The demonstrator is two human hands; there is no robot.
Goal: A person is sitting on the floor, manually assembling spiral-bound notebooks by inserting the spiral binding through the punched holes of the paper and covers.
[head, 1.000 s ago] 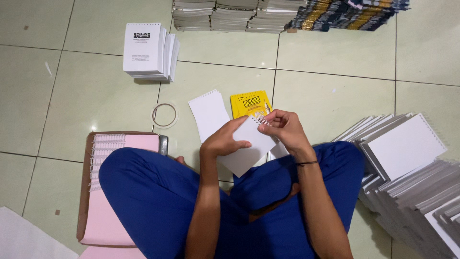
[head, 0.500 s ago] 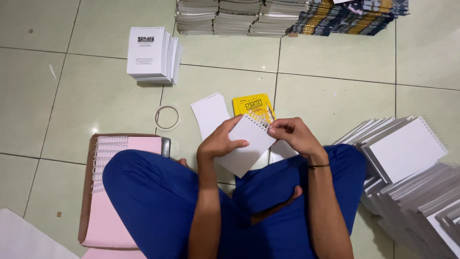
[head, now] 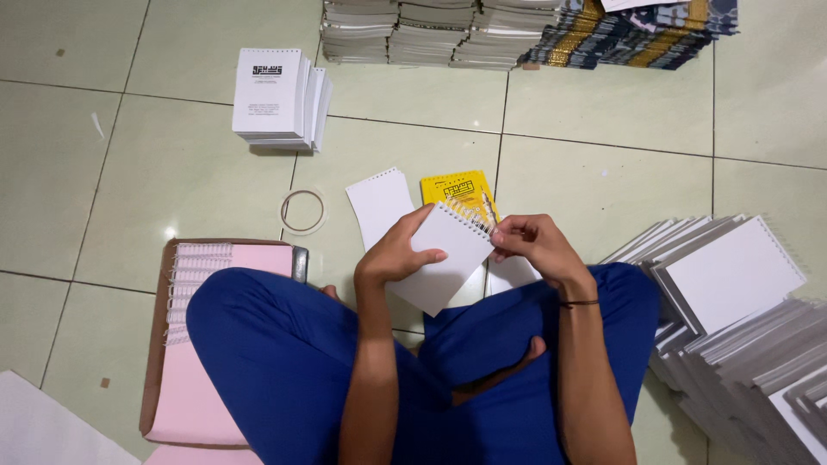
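Seated cross-legged on tiled floor [head: 112, 172]. Far left, by the left knee: pink tray [head: 215, 379] with white binding coils [head: 191, 280] along its left edge. Beyond it, stack of white printed booklets [head: 277, 96], then a thin ring [head: 303, 210] lying flat. Centre: left hand [head: 398, 255] grips the small white notepad [head: 448, 269], thumb across its face, fingers beneath; pad held tilted above the lap, clear of the floor. Right hand [head: 536, 250] pinches the pad's spiral edge at its upper right corner. Loose white sheet [head: 379, 205] and yellow cover [head: 458, 195] lie just behind. Pad looks light, bendy (best held by flat faces; wire likely deforms if squeezed). Right: fanned notepad stacks [head: 741, 327].
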